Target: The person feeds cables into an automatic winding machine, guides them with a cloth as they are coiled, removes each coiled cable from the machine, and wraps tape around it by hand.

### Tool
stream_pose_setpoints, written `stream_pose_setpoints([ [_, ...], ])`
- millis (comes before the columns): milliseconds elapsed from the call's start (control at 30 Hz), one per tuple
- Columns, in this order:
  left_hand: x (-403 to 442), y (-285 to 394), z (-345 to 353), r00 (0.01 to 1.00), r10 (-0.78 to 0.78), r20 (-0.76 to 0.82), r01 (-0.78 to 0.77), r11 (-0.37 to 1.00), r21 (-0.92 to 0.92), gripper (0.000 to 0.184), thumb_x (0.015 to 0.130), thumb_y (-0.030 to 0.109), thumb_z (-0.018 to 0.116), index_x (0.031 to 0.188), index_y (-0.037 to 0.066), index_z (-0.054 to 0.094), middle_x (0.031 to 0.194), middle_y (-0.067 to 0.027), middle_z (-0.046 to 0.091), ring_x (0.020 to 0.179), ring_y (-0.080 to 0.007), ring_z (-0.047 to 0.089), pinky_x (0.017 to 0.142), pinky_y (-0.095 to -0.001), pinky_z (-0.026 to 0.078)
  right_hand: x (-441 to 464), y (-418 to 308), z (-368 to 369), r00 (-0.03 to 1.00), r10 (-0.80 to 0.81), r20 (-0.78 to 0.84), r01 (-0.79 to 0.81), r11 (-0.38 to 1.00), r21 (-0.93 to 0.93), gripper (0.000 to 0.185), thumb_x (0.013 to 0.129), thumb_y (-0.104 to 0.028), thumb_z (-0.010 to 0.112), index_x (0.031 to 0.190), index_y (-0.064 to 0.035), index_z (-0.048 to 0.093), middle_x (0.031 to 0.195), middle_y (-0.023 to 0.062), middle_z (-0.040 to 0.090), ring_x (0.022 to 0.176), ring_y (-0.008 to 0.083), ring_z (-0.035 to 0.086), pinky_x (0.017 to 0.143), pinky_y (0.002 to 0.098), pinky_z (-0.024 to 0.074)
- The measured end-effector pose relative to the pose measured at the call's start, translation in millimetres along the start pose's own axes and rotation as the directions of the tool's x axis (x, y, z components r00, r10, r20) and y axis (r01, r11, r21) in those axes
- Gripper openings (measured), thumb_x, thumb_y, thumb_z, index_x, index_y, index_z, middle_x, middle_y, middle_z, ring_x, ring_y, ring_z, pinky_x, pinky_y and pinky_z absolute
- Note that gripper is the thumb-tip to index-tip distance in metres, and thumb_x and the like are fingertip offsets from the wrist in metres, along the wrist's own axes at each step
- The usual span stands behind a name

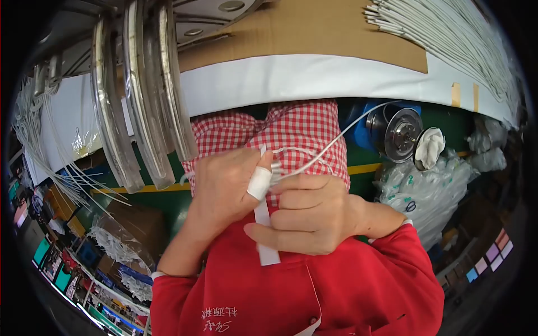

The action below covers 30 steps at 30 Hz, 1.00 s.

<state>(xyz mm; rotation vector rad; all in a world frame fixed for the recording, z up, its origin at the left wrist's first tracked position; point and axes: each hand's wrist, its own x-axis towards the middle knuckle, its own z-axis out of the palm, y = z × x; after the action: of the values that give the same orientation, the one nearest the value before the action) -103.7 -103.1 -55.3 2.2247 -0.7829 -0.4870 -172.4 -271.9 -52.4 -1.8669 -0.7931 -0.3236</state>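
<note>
- Head view showed the left hand closed around part of the white cord, seemingly steadying it; blur hid how many loops it held.
- The right hand was loosely folded beside it, fingers bent inward; whether it gripped the cord I could not tell.
- From between the hands the cord slanted over the checked cloth toward the table, probably lying so because the lap supported it.
- The white strip hung below the left hand, before the red jacket, perhaps pinned by that grasp.
- White tape circled the left thumb, likely shielding skin.
- More cords lay bunched on the table, presumably for easy reach.
</note>
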Motion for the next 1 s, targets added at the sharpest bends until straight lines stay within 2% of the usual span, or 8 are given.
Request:
stream_pose_setpoints([
  [200, -30.7, -0.4, 19.3, 0.98, -0.117, -0.159, 0.068, 0.955, -0.288, 0.021, 0.085, 0.02, 0.062, 0.086, -0.002, 0.062, 0.069, -0.0138, 0.057, 0.061, -0.0341, 0.058, 0.055, -0.0411, 0.045, 25.8, 22.6, 30.6, 0.963, 0.149, -0.226, 0.002, 0.831, 0.556, 0.012, 0.084, -0.014, 0.066, 0.079, -0.0031, 0.067, 0.072, 0.0021, 0.056, 0.064, 0.0164, 0.053, 0.078, 0.0322, 0.0499],
  [300, -40.6, -9.1, 27.7, 0.981, -0.175, -0.088, 0.125, 0.903, -0.41, 0.025, 0.085, 0.021, 0.062, 0.096, -0.002, 0.06, 0.074, -0.0148, 0.057, 0.065, -0.0359, 0.059, 0.059, -0.0429, 0.046, 20.0, 25.2, 24.4, 0.496, 0.851, 0.169, -0.319, -0.002, 0.948, 0.026, 0.096, -0.019, 0.056, 0.079, -0.0022, 0.066, 0.07, 0.0013, 0.058, 0.065, 0.013, 0.054, 0.065, 0.0246, 0.0462],
  [400, -26.4, -15.0, 23.3, 0.998, 0.057, 0.034, -0.042, 0.942, -0.334, 0.031, 0.088, 0.021, 0.06, 0.108, -0.001, 0.055, 0.08, -0.0148, 0.057, 0.068, -0.036, 0.058, 0.061, -0.0443, 0.047, -5.8, 50.9, 29.2, 0.486, 0.844, 0.227, -0.087, -0.211, 0.974, 0.032, 0.099, -0.026, 0.054, 0.087, 0.0003, 0.067, 0.069, 0.0011, 0.061, 0.068, 0.0098, 0.059, 0.063, 0.0227, 0.0465],
  [500, -26.2, -24.8, 24.3, 0.98, 0.151, 0.131, -0.112, 0.958, -0.265, 0.034, 0.088, 0.021, 0.062, 0.113, 0.0, 0.052, 0.085, -0.0153, 0.057, 0.071, -0.0351, 0.059, 0.061, -0.043, 0.048, -3.0, 33.8, 21.0, 0.358, 0.917, 0.176, -0.249, -0.088, 0.965, 0.02, 0.094, -0.019, 0.061, 0.092, 0.0002, 0.067, 0.072, 0.0017, 0.061, 0.072, 0.0135, 0.061, 0.068, 0.0257, 0.0488],
  [567, -22.0, -29.2, 24.4, 0.976, 0.187, 0.111, -0.159, 0.962, -0.221, 0.034, 0.088, 0.021, 0.063, 0.113, 0.0, 0.052, 0.087, -0.0164, 0.059, 0.074, -0.0352, 0.06, 0.062, -0.0422, 0.05, -6.7, 27.8, 22.5, 0.515, 0.842, -0.161, -0.506, 0.45, 0.736, 0.013, 0.088, -0.011, 0.065, 0.094, -0.0002, 0.067, 0.076, 0.0027, 0.063, 0.074, 0.0162, 0.062, 0.07, 0.028, 0.05],
  [633, -21.6, -34.7, 30.8, 0.977, 0.207, 0.049, -0.194, 0.962, -0.193, 0.035, 0.088, 0.021, 0.064, 0.113, -0.001, 0.052, 0.09, -0.0176, 0.06, 0.078, -0.0355, 0.062, 0.064, -0.0416, 0.052, -8.6, 26.9, 11.8, 0.748, 0.626, -0.223, -0.576, 0.778, 0.252, 0.02, 0.076, 0.0, 0.072, 0.095, -0.0018, 0.067, 0.084, 0.0063, 0.066, 0.078, 0.0231, 0.064, 0.075, 0.0324, 0.0513],
  [867, -5.4, -36.3, 21.5, 0.959, 0.081, 0.273, -0.043, 0.989, -0.143, 0.029, 0.083, 0.02, 0.066, 0.1, 0.0, 0.054, 0.089, -0.016, 0.062, 0.078, -0.0352, 0.064, 0.066, -0.0439, 0.052, -25.8, 37.0, 19.9, 0.924, 0.334, -0.187, -0.356, 0.929, -0.099, 0.02, 0.071, -0.004, 0.075, 0.086, -0.0041, 0.062, 0.079, 0.0081, 0.063, 0.068, 0.0255, 0.062, 0.062, 0.0317, 0.0492],
  [1000, -10.3, -36.0, 25.3, 0.967, 0.212, 0.144, -0.208, 0.977, -0.041, 0.027, 0.08, 0.021, 0.069, 0.091, 0.003, 0.053, 0.08, -0.0122, 0.058, 0.071, -0.0301, 0.063, 0.063, -0.0405, 0.051, -18.2, 38.9, 16.1, 0.892, 0.445, -0.078, -0.436, 0.893, 0.108, 0.019, 0.071, -0.003, 0.073, 0.083, -0.0045, 0.058, 0.072, 0.0068, 0.051, 0.064, 0.0247, 0.05, 0.058, 0.0354, 0.0405],
])
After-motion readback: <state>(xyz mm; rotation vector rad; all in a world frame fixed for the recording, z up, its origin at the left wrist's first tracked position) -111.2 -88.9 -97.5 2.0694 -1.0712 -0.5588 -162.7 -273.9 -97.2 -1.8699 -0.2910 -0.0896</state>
